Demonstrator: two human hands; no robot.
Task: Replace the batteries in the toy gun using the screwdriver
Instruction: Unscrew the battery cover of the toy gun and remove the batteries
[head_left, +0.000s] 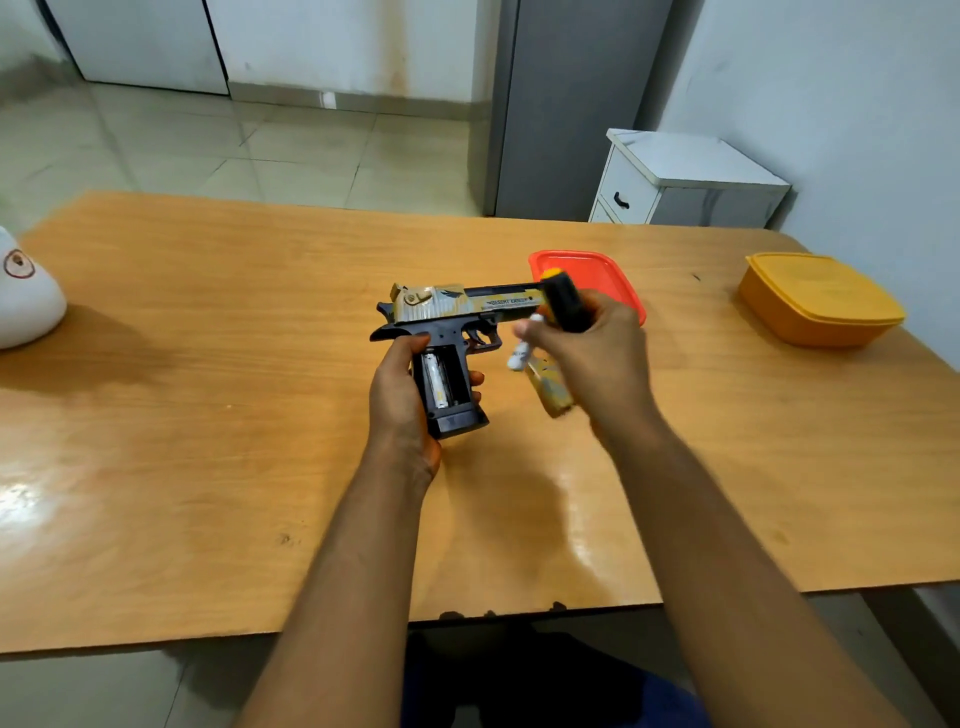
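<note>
My left hand (402, 387) grips the handle of the toy gun (457, 306), a black and gold pistol held above the table with its barrel pointing right. The grip's battery bay is uncovered and one white battery (435, 378) lies inside it. My right hand (597, 353) holds three things together: a white battery (521, 349) pinched at the fingertips, the screwdriver with its black and yellow handle (563, 301), and the gold battery cover (551, 389) sticking out below the palm. The screwdriver's shaft is hidden.
A red lidded box (615, 275) lies on the wooden table (208, 415) just behind my right hand. A yellow lidded box (821, 299) stands at the far right. A white rounded object (26, 296) sits at the left edge.
</note>
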